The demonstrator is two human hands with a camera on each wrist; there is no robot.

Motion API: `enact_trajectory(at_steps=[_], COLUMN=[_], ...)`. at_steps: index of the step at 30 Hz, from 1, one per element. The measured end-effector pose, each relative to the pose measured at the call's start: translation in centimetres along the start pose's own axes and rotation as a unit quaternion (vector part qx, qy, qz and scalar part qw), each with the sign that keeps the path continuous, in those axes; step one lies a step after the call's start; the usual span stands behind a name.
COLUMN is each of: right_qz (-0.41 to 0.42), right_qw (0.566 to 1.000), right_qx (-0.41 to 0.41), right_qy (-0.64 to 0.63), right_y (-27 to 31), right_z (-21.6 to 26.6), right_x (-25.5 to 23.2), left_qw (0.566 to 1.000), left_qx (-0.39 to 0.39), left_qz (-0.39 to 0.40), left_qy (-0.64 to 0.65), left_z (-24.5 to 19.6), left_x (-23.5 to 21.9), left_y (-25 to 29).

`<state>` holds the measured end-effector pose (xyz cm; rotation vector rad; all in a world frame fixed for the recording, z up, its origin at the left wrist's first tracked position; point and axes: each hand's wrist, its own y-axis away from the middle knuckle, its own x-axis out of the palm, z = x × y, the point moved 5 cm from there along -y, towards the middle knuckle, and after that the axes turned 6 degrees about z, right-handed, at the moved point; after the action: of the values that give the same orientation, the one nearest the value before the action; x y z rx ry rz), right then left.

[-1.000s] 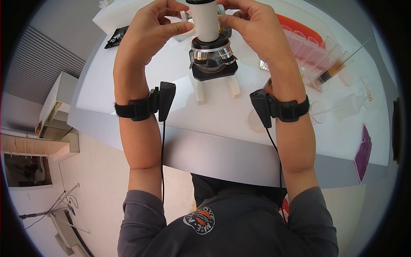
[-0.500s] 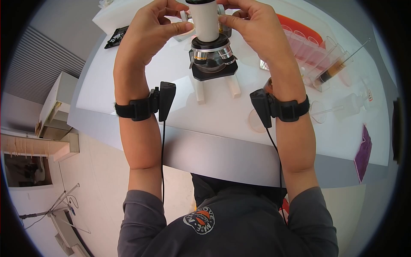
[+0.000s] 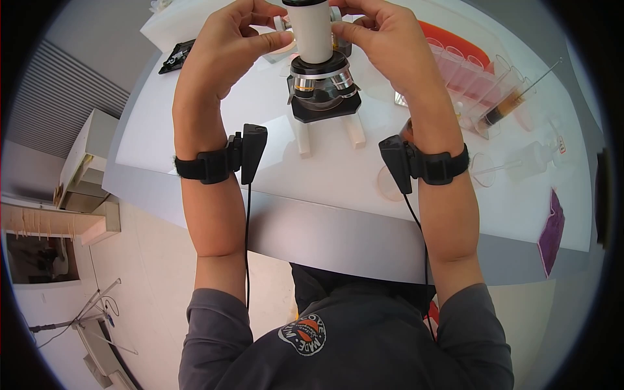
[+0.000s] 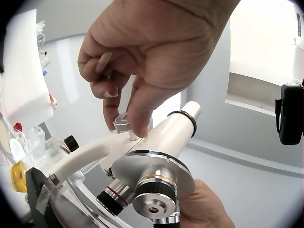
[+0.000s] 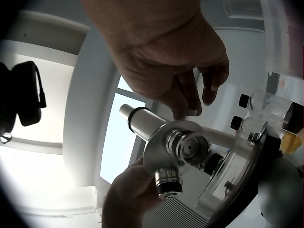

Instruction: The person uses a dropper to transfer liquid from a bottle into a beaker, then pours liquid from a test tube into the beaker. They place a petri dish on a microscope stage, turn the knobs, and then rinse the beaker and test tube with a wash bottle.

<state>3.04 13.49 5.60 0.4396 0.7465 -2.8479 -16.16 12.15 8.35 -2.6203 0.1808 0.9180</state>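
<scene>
A white microscope [image 3: 311, 32] stands upright near the top of the head view, its silver lenses above a black stage [image 3: 325, 109]. My left hand [image 3: 224, 49] pinches the ridged knob on its left side; the left wrist view shows thumb and finger around that knob [image 4: 122, 121]. On the opposite side, my right hand [image 3: 396, 49] holds the matching knob [image 3: 335, 14] between thumb and fingers. The right wrist view shows the right hand [image 5: 166, 57] at the tube, with its knob mostly hidden behind the thumb.
Right of the microscope are a rack of clear tubes [image 3: 471, 71], a red tray [image 3: 455, 40], a clear bottle [image 3: 530, 159] and a round clear dish [image 3: 390, 183]. A purple cloth [image 3: 551, 234] lies at the right edge. A black object [image 3: 177, 57] lies at the upper left.
</scene>
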Motion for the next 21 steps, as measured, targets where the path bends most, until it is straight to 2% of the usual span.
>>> enact_trajectory(at_steps=[9,12,16,21], right_qz=[0.004,0.003,0.011,0.008], right_qw=[1.0,1.0,1.0,0.999], right_qx=[0.004,0.021,0.014,0.043], right_qy=[0.0,0.001,0.0,-0.007], right_y=[0.5,0.2,0.7,0.0], right_z=[0.8,0.2,1.4,-0.3], right_x=[0.1,0.2,0.2,0.4], left_qw=[1.0,0.998,0.996,0.997], left_qx=[-0.019,0.048,0.05,0.039], left_qz=[0.001,0.026,0.044,0.036], left_qy=[-0.005,0.044,0.058,0.054], left_z=[0.4,4.1,4.3,4.2], left_x=[-0.1,-0.1,-0.1,-0.1], left_y=[0.0,-1.3,-1.5,-1.4])
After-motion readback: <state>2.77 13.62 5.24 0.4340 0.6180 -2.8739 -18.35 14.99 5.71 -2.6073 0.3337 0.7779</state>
